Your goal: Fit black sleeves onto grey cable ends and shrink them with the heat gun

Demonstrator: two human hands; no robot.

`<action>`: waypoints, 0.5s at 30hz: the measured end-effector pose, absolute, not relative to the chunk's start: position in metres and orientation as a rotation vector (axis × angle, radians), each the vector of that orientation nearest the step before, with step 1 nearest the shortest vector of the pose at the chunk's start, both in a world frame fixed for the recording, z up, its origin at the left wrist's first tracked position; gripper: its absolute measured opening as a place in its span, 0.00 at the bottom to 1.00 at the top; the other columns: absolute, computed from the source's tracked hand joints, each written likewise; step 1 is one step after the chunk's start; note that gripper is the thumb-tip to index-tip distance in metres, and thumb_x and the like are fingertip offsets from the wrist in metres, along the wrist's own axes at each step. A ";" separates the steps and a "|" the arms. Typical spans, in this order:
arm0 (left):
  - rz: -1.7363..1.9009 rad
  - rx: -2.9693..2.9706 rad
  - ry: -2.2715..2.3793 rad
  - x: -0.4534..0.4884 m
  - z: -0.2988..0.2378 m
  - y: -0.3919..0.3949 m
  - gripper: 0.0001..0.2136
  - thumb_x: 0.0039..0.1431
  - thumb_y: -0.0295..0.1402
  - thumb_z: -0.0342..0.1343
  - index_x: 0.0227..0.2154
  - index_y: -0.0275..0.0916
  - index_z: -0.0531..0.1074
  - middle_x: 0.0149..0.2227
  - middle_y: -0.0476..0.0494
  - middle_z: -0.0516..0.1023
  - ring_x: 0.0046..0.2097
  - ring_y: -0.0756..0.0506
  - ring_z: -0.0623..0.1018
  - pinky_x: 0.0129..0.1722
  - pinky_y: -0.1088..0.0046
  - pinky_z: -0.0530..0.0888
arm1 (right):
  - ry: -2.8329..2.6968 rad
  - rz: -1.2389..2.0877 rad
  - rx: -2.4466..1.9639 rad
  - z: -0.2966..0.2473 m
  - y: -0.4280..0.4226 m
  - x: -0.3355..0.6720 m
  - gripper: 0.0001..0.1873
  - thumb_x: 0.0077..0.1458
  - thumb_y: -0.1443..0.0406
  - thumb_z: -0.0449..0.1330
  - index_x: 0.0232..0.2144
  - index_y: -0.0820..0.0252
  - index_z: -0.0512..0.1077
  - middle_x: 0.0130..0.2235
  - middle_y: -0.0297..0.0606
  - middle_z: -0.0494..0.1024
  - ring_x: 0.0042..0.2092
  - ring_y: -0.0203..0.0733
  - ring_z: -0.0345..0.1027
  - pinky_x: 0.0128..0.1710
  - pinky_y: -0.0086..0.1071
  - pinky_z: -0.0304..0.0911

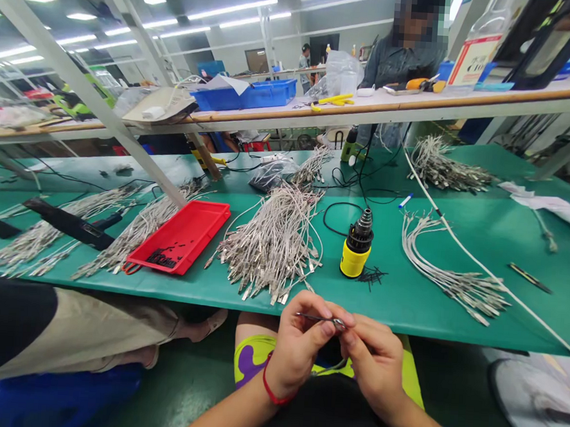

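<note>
Close to my lap, in front of the table edge, my left hand [299, 346] and my right hand [372, 360] meet in a pinch. Between their fingertips is the small metallic end of a grey cable [328, 369], which hangs down below the hands. A thin dark piece [313, 317] sticks out to the left over my left fingers; its kind is too small to make out. Beyond the hands lies a large pile of grey cables with metal plugs [273, 245]. A yellow and black hot air gun [357, 250] stands nozzle up, with thin black tubes [372, 277] beside it.
A red tray [207, 228] holds small black pieces. More cables [455, 269] lie at the right, near a pair of tweezers [529, 278]. A white cord [485, 261] crosses the green table. The shelf [271, 118] spans above; another person [17, 332] sits at my left.
</note>
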State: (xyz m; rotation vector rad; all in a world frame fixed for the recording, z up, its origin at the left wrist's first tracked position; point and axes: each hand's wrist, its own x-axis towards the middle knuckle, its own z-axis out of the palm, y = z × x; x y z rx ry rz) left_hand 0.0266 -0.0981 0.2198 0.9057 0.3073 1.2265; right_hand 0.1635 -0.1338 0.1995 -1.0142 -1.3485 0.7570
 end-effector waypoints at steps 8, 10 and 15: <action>1.229 0.881 0.288 0.026 0.221 -0.100 0.08 0.64 0.30 0.65 0.41 0.42 0.72 0.40 0.45 0.86 0.46 0.46 0.82 0.44 0.73 0.76 | -1.357 0.742 -0.999 0.200 -0.134 0.162 0.12 0.64 0.65 0.61 0.27 0.54 0.79 0.21 0.33 0.71 0.25 0.39 0.64 0.28 0.33 0.59; 1.228 0.870 0.281 0.027 0.222 -0.101 0.09 0.63 0.30 0.65 0.43 0.43 0.72 0.41 0.45 0.86 0.46 0.47 0.82 0.42 0.75 0.75 | -1.336 0.755 -1.010 0.199 -0.134 0.162 0.14 0.64 0.64 0.62 0.24 0.55 0.77 0.21 0.33 0.72 0.26 0.39 0.65 0.28 0.33 0.60; 1.211 0.908 0.308 0.029 0.205 -0.092 0.14 0.65 0.36 0.63 0.50 0.43 0.71 0.50 0.40 0.83 0.49 0.44 0.81 0.47 0.70 0.75 | -1.244 0.812 -1.041 0.192 -0.133 0.162 0.12 0.65 0.62 0.62 0.29 0.57 0.81 0.22 0.34 0.71 0.25 0.39 0.63 0.27 0.33 0.60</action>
